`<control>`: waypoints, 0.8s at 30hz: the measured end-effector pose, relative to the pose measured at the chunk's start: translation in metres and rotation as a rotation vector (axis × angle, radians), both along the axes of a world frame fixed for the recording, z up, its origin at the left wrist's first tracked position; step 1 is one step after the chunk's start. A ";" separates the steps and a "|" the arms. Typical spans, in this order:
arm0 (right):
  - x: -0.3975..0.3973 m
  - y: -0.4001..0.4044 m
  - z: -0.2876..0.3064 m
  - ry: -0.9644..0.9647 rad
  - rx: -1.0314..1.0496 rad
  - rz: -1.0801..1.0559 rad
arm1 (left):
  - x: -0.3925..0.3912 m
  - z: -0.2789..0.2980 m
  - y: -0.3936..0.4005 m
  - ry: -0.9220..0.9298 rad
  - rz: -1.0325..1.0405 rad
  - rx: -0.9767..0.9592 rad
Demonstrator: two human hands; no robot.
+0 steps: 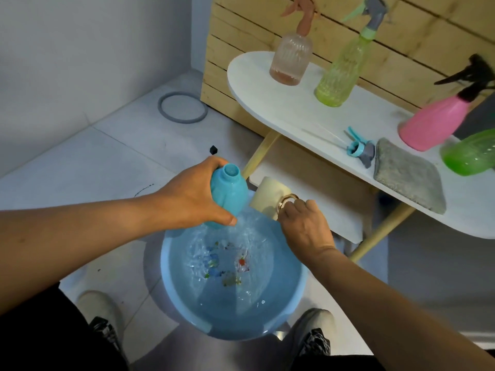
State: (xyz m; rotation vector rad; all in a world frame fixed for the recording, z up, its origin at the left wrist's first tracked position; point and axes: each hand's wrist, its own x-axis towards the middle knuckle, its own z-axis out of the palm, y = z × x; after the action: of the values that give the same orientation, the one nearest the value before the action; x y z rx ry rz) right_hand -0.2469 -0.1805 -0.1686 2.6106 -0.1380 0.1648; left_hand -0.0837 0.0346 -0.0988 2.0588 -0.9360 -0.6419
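My left hand (pixel 194 195) grips a light blue bottle (pixel 231 192) with no cap, its open neck pointing up, its base at the far rim of a blue basin (pixel 300 287) of rippling water. My right hand (pixel 304 226) holds a cream mug (pixel 269 195) by its gold handle, tilted on its side over the basin's far edge. Small coloured bits lie under the water. A blue-grey spray head (pixel 359 149) with its tube lies on the white oval table (pixel 267 103).
The table carries a clear pink spray bottle (pixel 290 61), a yellow-green one (pixel 340 73), a pink one (pixel 434 123), a green bottle (pixel 471 153) and a grey cloth (pixel 407 175). A wooden slat wall stands behind. A grey ring (pixel 182 107) lies on the tiled floor.
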 end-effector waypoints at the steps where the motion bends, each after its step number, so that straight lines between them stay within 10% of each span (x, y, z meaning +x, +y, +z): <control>1: 0.000 -0.001 0.006 -0.014 0.018 0.004 | -0.001 0.002 0.000 -0.001 -0.001 -0.006; 13: 0.014 -0.022 0.121 -0.455 1.368 -0.308 | -0.007 0.030 -0.011 0.080 0.004 -0.189; 24: 0.123 -0.065 0.171 -0.538 1.584 -0.356 | 0.025 0.068 -0.044 0.188 0.059 -0.306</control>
State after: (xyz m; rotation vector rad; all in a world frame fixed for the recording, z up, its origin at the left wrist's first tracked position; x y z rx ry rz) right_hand -0.1241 -0.2451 0.0027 3.8486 -1.4045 0.9370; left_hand -0.0583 -0.0098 -0.0309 1.7176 -0.8071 -0.6078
